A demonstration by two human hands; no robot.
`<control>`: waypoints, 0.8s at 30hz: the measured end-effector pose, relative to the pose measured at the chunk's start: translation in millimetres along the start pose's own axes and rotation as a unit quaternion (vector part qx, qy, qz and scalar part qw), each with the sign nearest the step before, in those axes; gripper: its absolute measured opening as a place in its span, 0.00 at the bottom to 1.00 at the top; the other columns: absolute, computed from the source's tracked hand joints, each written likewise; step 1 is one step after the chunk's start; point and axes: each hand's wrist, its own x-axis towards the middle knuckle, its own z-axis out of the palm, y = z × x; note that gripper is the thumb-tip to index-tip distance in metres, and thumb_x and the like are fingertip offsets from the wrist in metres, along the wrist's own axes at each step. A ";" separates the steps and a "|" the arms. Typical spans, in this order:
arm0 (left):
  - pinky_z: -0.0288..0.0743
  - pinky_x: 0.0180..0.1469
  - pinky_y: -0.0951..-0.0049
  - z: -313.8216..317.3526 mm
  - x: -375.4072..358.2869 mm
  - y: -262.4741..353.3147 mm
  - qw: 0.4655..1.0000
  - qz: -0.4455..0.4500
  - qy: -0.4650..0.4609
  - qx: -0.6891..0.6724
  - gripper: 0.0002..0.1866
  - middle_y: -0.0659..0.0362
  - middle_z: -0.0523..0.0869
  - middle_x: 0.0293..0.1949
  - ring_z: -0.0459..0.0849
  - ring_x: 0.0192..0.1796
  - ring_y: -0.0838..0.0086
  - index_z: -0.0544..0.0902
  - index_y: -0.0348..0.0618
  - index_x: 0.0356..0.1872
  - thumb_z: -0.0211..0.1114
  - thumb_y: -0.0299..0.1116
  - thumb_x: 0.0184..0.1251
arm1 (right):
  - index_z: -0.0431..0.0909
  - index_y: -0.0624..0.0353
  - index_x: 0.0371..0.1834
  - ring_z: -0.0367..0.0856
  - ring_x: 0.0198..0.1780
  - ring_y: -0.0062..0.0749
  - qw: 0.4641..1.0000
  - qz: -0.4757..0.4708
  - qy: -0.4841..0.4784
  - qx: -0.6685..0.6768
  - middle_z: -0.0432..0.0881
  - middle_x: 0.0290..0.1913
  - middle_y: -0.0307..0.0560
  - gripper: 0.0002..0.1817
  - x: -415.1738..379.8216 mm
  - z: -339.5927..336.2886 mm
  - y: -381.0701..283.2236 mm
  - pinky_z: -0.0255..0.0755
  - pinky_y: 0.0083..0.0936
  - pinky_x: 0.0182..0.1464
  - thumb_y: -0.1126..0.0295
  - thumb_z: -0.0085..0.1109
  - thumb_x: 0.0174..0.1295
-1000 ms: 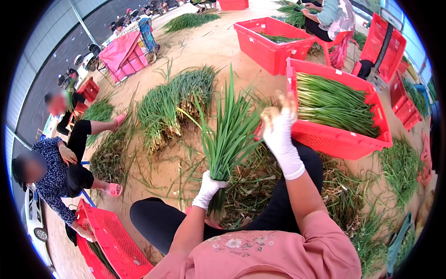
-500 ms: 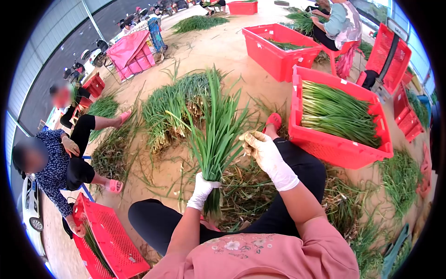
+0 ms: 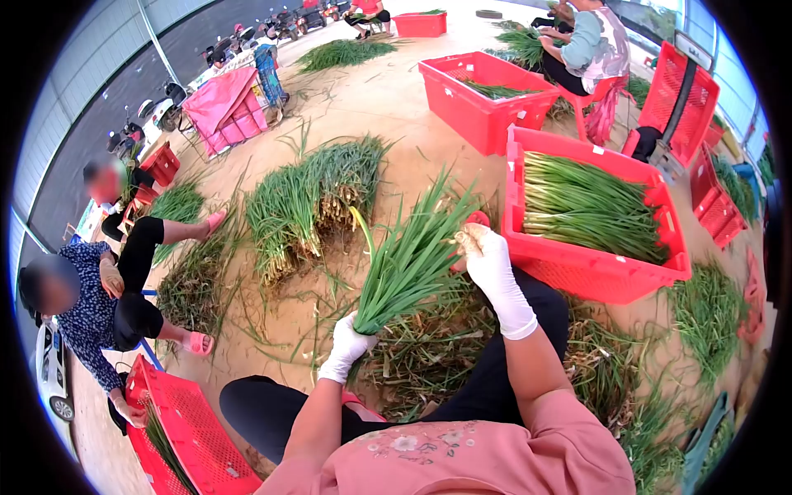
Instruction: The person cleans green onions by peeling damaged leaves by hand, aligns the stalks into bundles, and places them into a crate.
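My left hand (image 3: 347,346), in a white glove, is wrapped round the lower part of a bunch of garlic chives (image 3: 412,262). Its green leaves fan up and to the right, and one yellow leaf (image 3: 361,227) sticks out on the left. My right hand (image 3: 483,252), gloved too and soiled at the fingertips, has its fingers curled together beside the leaf tips. Whatever is in those fingers is too small to make out. Beyond the bunch lies a heap of untrimmed garlic chives (image 3: 318,194) on the ground. Between my legs is a pile of discarded leaves (image 3: 429,351).
A red crate (image 3: 594,285) of chives laid in rows stands at my right, with another red crate (image 3: 487,120) behind it. A seated person (image 3: 91,280) at left reaches into a red crate (image 3: 198,421). Another person (image 3: 590,49) sits at the back right.
The bunch has tipped from upright towards the right, and a yellow leaf now shows at its left. My right hand has moved slightly right, still curled. The view has shifted a little.
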 end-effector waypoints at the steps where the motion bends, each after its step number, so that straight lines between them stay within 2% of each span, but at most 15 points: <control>1: 0.75 0.41 0.78 -3.4 1.2 -6.0 1.000 0.006 0.007 0.025 0.18 0.63 0.85 0.31 0.80 0.34 0.82 0.81 0.40 0.38 0.68 0.22 0.39 | 0.78 0.62 0.39 0.78 0.28 0.29 0.934 -0.214 0.088 -0.273 0.80 0.27 0.44 0.06 3.2 -6.7 8.7 0.72 0.22 0.33 0.74 0.54 0.61; 2: 0.75 0.42 0.77 -6.9 1.0 -4.7 0.998 0.017 0.018 0.061 0.19 0.61 0.86 0.32 0.81 0.34 0.80 0.81 0.41 0.40 0.69 0.25 0.40 | 0.77 0.65 0.35 0.81 0.31 0.35 0.957 -0.142 0.123 -0.223 0.81 0.27 0.49 0.05 6.5 -16.3 16.3 0.73 0.26 0.34 0.76 0.52 0.61; 3: 0.75 0.41 0.76 -11.6 2.7 -10.0 0.996 0.020 0.031 0.085 0.19 0.58 0.86 0.32 0.83 0.34 0.78 0.81 0.42 0.41 0.69 0.26 0.40 | 0.77 0.64 0.33 0.80 0.31 0.29 0.975 -0.022 0.186 -0.119 0.80 0.26 0.46 0.04 9.9 -22.3 14.4 0.73 0.22 0.33 0.76 0.53 0.61; 5: 0.76 0.41 0.74 -18.3 1.4 -13.2 0.993 0.033 0.040 0.107 0.19 0.57 0.86 0.32 0.84 0.34 0.75 0.81 0.43 0.40 0.70 0.29 0.40 | 0.78 0.61 0.42 0.79 0.31 0.23 0.989 0.114 0.075 0.047 0.81 0.32 0.44 0.08 10.4 -53.0 -7.2 0.72 0.16 0.33 0.76 0.57 0.59; 6: 0.76 0.41 0.74 -20.4 -0.8 -8.2 0.993 0.033 0.040 0.108 0.19 0.57 0.86 0.32 0.84 0.34 0.75 0.81 0.43 0.40 0.70 0.29 0.40 | 0.78 0.61 0.42 0.79 0.31 0.23 0.989 0.114 0.075 0.047 0.81 0.32 0.44 0.08 5.0 -53.2 -26.3 0.72 0.16 0.33 0.76 0.57 0.59; 8: 0.76 0.41 0.73 -23.2 -3.9 2.6 0.983 0.040 0.044 0.175 0.20 0.56 0.86 0.32 0.85 0.35 0.71 0.81 0.45 0.40 0.72 0.31 0.40 | 0.74 0.59 0.54 0.77 0.32 0.18 0.955 0.090 -0.037 0.279 0.80 0.39 0.43 0.20 -10.7 -42.4 -63.3 0.70 0.11 0.33 0.76 0.61 0.57; 9: 0.76 0.41 0.73 -23.1 -3.4 0.0 0.983 0.039 0.040 0.177 0.20 0.56 0.86 0.32 0.85 0.35 0.71 0.81 0.45 0.40 0.72 0.31 0.40 | 0.67 0.57 0.62 0.76 0.32 0.19 0.946 0.101 -0.089 0.294 0.78 0.42 0.43 0.29 -13.1 -38.3 -71.8 0.70 0.11 0.34 0.75 0.63 0.56; 12: 0.77 0.40 0.71 -22.6 -4.4 -6.6 0.972 0.041 0.042 0.229 0.19 0.54 0.86 0.31 0.85 0.35 0.66 0.81 0.47 0.39 0.72 0.33 0.41 | 0.65 0.62 0.63 0.75 0.32 0.18 0.970 0.181 -0.056 0.154 0.78 0.39 0.40 0.30 -13.0 -14.2 -60.0 0.68 0.13 0.32 0.74 0.64 0.55; 15: 0.77 0.39 0.70 -20.7 -8.6 -8.8 0.973 0.041 0.051 0.222 0.18 0.53 0.85 0.30 0.85 0.34 0.63 0.81 0.48 0.38 0.72 0.34 0.42 | 0.76 0.65 0.46 0.69 0.25 0.15 0.931 0.264 -0.098 0.230 0.77 0.29 0.38 0.11 -12.3 -5.8 -26.1 0.60 0.10 0.25 0.75 0.56 0.61; 16: 0.77 0.39 0.69 -21.0 -9.3 -12.5 0.972 0.047 0.052 0.224 0.18 0.53 0.85 0.30 0.85 0.34 0.62 0.81 0.48 0.38 0.71 0.34 0.42 | 0.76 0.65 0.46 0.69 0.25 0.15 0.931 0.267 -0.098 0.229 0.77 0.29 0.38 0.11 -12.6 -0.3 -7.4 0.60 0.10 0.25 0.75 0.56 0.61; 18: 0.77 0.38 0.69 -20.1 -9.7 -13.1 0.972 0.053 0.052 0.222 0.17 0.52 0.85 0.29 0.85 0.34 0.61 0.81 0.48 0.38 0.71 0.33 0.41 | 0.78 0.64 0.36 0.64 0.20 0.14 0.998 -0.042 0.015 -0.035 0.74 0.24 0.36 0.06 -10.8 8.1 19.8 0.56 0.11 0.20 0.73 0.53 0.64; 19: 0.77 0.38 0.68 -19.5 -10.0 -10.8 0.966 0.072 0.053 0.241 0.17 0.52 0.84 0.29 0.84 0.34 0.60 0.81 0.48 0.37 0.71 0.33 0.41 | 0.78 0.64 0.36 0.64 0.20 0.14 0.998 -0.040 0.013 -0.037 0.74 0.24 0.36 0.06 -11.8 4.5 21.6 0.56 0.11 0.20 0.73 0.53 0.64; 21: 0.76 0.38 0.66 -18.2 -9.2 -10.7 0.961 0.089 0.054 0.257 0.17 0.52 0.84 0.29 0.84 0.34 0.59 0.81 0.48 0.37 0.71 0.34 0.40 | 0.79 0.60 0.32 0.63 0.19 0.13 0.964 0.200 -0.002 0.176 0.73 0.21 0.34 0.07 -11.7 -1.6 1.1 0.56 0.13 0.20 0.73 0.51 0.65; 23: 0.76 0.37 0.64 -14.9 -5.8 -18.5 0.949 0.120 0.056 0.286 0.17 0.51 0.84 0.28 0.83 0.34 0.57 0.80 0.48 0.36 0.72 0.35 0.39 | 0.77 0.58 0.29 0.61 0.17 0.14 0.931 0.214 -0.009 0.295 0.72 0.19 0.33 0.08 -14.1 -0.1 -4.4 0.53 0.13 0.18 0.69 0.52 0.65; 24: 0.75 0.37 0.62 -13.9 -4.4 -22.8 0.949 0.117 0.060 0.286 0.18 0.52 0.84 0.28 0.82 0.34 0.55 0.80 0.48 0.35 0.73 0.37 0.38 | 0.76 0.58 0.30 0.62 0.18 0.15 0.879 0.193 -0.003 0.435 0.71 0.20 0.34 0.08 -13.6 -1.0 -4.1 0.53 0.14 0.17 0.68 0.53 0.65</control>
